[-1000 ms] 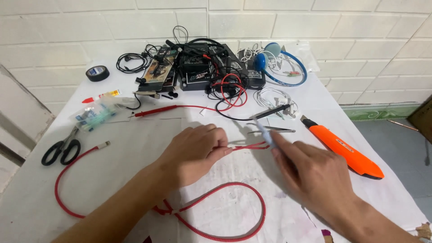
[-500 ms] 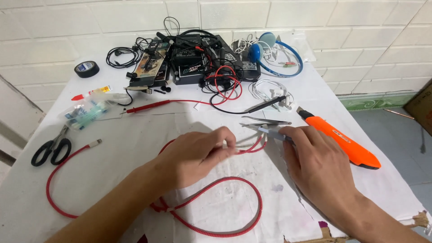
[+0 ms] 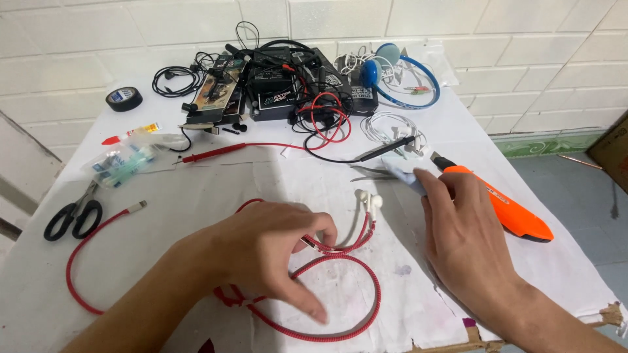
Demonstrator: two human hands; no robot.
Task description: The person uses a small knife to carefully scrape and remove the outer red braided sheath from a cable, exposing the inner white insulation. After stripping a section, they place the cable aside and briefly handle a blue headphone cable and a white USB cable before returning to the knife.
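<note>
Down from the tweezers (image 3: 374, 174) comes my left hand (image 3: 265, 252), fingers pinching the red braided cable (image 3: 340, 252), while my right hand (image 3: 468, 229) grips a pale wipe (image 3: 400, 173) beside them.

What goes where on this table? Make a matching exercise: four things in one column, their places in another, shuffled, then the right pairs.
Things:
1. scissors
2. orange utility knife
3. black tape roll
4. blue headphones

Places:
A. far left, near the wall
B. right of the right hand
C. left edge of the table
D. far end, right of the black boxes

Pairs: 1-C, 2-B, 3-A, 4-D
</note>
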